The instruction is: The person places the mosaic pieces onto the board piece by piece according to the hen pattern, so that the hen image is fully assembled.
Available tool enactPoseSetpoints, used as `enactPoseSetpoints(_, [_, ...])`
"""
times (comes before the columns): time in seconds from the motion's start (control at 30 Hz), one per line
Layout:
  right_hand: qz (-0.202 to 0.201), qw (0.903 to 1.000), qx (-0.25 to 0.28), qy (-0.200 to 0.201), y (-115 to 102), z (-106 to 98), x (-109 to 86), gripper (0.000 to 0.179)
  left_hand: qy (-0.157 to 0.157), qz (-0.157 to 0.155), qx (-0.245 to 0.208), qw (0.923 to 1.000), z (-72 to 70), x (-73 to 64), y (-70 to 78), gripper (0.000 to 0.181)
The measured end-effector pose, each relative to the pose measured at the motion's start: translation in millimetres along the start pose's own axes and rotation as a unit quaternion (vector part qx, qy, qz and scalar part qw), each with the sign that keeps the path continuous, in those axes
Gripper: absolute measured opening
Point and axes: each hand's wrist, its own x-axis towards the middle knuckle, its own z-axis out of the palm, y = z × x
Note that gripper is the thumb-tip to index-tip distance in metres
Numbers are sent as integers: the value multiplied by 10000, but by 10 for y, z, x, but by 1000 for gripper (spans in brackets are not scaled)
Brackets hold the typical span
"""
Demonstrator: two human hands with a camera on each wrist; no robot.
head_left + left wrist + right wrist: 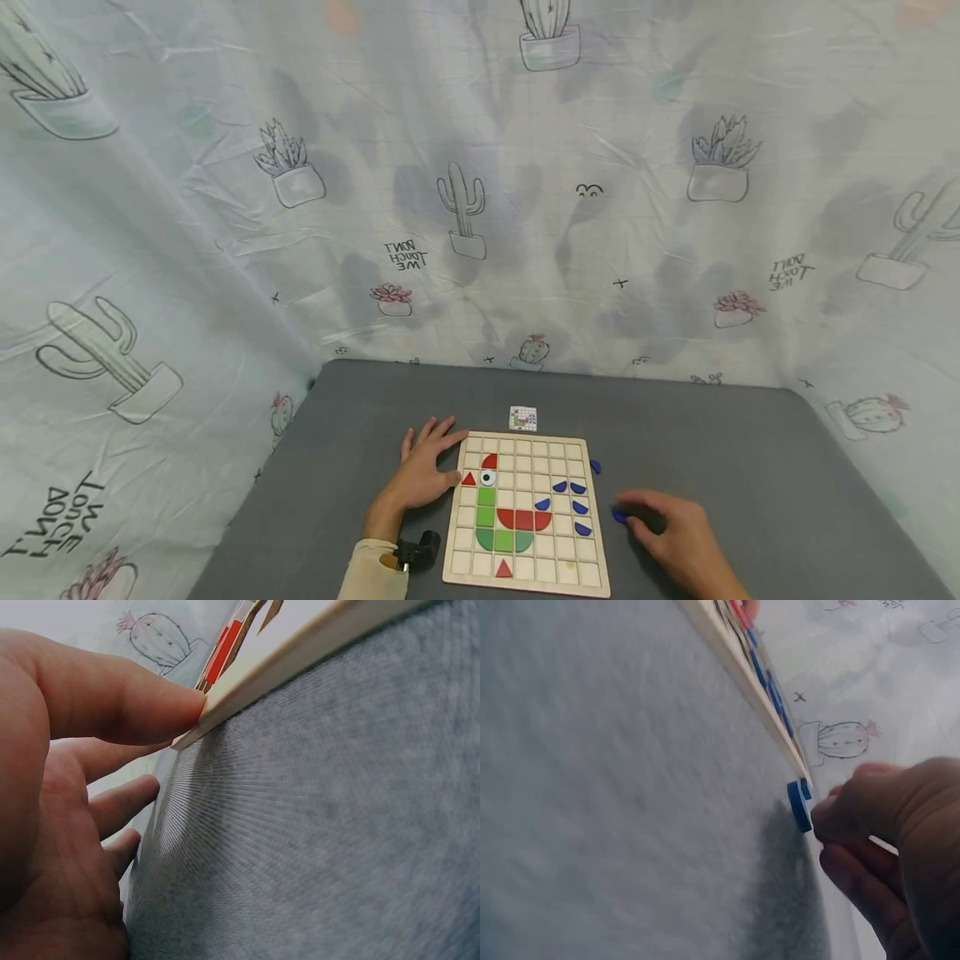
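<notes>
A wooden grid board (561,450) lies on the grey table, bearing flat coloured pieces. My left hand (422,477) rests at its left side, fingers spread, the thumb against the board's edge (277,679) and the index finger at the far corner. Right of the board, my right hand (681,537) pinches a blue half-round piece (799,807) between thumb and index fingertip, low over the table. Several blue pieces (580,507) sit in the right-hand cells. Also placed are green squares (486,497), a red row (524,520), an eye piece (487,477) and a red triangle (503,569).
Another blue piece (596,467) lies just off the board's right edge. Beyond the far edge is a small printed picture card (522,418). A cactus-print curtain (517,208) hangs behind and beside the table (697,442). A black device is strapped to my left wrist.
</notes>
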Motion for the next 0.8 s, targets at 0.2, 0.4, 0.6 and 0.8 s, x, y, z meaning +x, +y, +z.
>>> enactPoseSetpoints(0.2, [638, 9979, -146, 0, -68, -22, -121, 39, -1, 39, -78, 10000, 15, -6, -7, 67])
enactPoseSetpoints(0.4, [846, 9962, -175, -146, -95, -1, -107, 37, 22, -10, -44, 10000, 10, -6, -21, 68])
enactPoseSetpoints(0.6, [88, 9996, -255, 66, -17, 48, -16, 42, 49, -21, -57, 10000, 14, 0, -25, 68])
enactPoseSetpoints(0.8, [-303, 9992, 13, -274, 40, 65, 72, 47, 46, -26, -1, 10000, 9, -4, -6, 68])
